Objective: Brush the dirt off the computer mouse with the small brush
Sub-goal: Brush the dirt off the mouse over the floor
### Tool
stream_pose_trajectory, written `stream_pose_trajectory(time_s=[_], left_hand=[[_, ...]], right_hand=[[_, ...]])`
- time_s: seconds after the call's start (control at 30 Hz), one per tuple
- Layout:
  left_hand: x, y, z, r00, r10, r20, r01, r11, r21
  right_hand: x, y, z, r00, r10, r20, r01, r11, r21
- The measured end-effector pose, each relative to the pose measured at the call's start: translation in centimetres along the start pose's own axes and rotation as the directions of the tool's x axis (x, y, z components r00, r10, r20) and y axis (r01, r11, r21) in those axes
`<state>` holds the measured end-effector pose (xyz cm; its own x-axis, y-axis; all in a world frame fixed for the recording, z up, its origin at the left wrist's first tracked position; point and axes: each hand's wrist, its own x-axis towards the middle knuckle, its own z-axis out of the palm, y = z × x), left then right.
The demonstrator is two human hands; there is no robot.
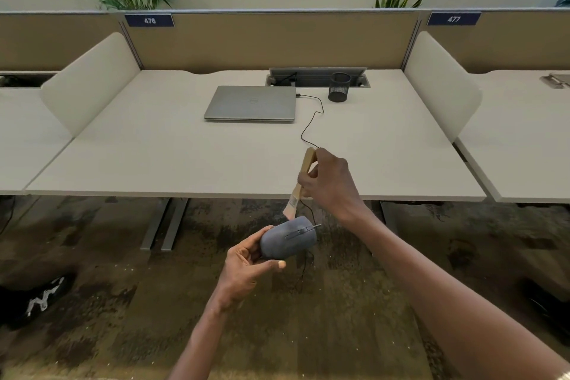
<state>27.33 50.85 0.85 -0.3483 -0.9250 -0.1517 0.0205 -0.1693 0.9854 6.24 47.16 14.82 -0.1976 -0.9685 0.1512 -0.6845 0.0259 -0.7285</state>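
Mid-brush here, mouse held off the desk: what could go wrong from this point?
The mouse is held over the floor by the left hand alone; a hard stroke from the brush might knock it loose. Its cable runs to the laptop, so pulling back could tug the plug. Brushed dirt will likely fall on the carpet.

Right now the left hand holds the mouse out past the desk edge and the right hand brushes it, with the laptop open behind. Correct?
Not quite: the laptop is closed, as the head view shows. The rest holds: left hand, mouse, right hand.
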Motion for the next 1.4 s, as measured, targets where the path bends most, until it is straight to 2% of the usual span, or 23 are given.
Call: stream_pose_trajectory(time_s=[0.17, 0.33, 0.4, 0.5, 0.63, 0.9, 1.0, 1.1, 1.2, 1.3, 1.4], left_hand=[[-0.2, 0.2, -0.2, 1.000, -0.008, -0.026, 0.008, 1.000, 0.000], [-0.2, -0.2, -0.7, 0.999, -0.017, -0.035, 0.017, 1.000, -0.013], [-0.1, -0.3, -0.6, 0.999, -0.016, -0.032, 0.015, 1.000, -0.014], [0.0, -0.3, -0.4, 1.000, -0.015, -0.022, 0.015, 1.000, -0.024], [0.1, 0.1, -0.2, 0.999, -0.008, -0.034, 0.008, 1.000, -0.021], [0.2, -0.4, -0.6, 0.999, -0.020, -0.047, 0.019, 1.000, -0.022], [0.4, -0.5, -0.5, 0.998, -0.031, -0.046, 0.030, 0.999, -0.020], [0.6, -0.5, -0.4, 0.999, -0.031, -0.036, 0.030, 0.999, -0.016], [0.5, -0.4, -0.4, 0.999, -0.027, -0.039, 0.026, 0.999, -0.028], [0.3, -0.3, -0.5, 0.998, -0.030, -0.051, 0.028, 0.999, -0.039], [0.4, -0.2, -0.5, 0.999, -0.025, -0.043, 0.023, 0.999, -0.041]], right_hand=[[-0.4, 0.6, 0.6, 0.999, 0.018, 0.047, -0.018, 1.000, 0.013], [-0.8, 1.8, -0.3, 0.997, -0.054, -0.051, 0.048, 0.992, -0.120], [-1.0, 1.7, -0.4, 0.995, -0.084, -0.055, 0.081, 0.995, -0.059], [-1.6, 0.9, 0.1, 0.993, -0.117, 0.021, 0.114, 0.989, 0.091], [-2.6, 0.9, 1.1, 0.982, -0.169, 0.089, 0.162, 0.983, 0.086], [-2.3, 2.9, -0.4, 0.991, -0.128, -0.025, 0.128, 0.991, -0.037], [-2.1, 3.0, -0.7, 0.994, -0.092, -0.061, 0.094, 0.995, 0.034], [-2.0, 3.0, -0.4, 0.998, -0.057, 0.003, 0.056, 0.991, 0.125], [-2.1, 3.7, -0.5, 0.999, -0.035, 0.009, 0.034, 0.996, 0.083], [-2.1, 4.3, -0.8, 0.997, -0.052, -0.052, 0.051, 0.998, -0.021], [-1.8, 4.2, -0.9, 0.993, -0.073, -0.088, 0.073, 0.997, 0.005]])
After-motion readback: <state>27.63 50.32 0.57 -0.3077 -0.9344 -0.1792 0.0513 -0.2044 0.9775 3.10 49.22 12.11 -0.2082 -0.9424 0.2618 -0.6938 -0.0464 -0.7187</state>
